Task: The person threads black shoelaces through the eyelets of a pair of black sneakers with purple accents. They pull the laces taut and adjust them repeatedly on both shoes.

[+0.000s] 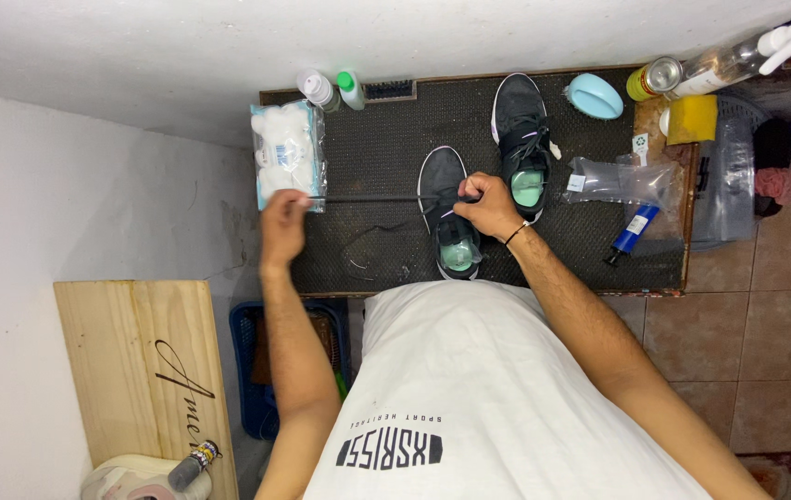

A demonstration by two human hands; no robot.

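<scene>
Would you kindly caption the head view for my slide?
Right hand steadies a black shoe on the mat while the left hand pulls its lace taut sideways.

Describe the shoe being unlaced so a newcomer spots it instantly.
On the dark textured rubber mat, two black mesh sneakers with mint-green insoles stand side by side. It is the nearer, left-hand sneaker, under the right hand; the left hand stretches its lace sideways.
</scene>
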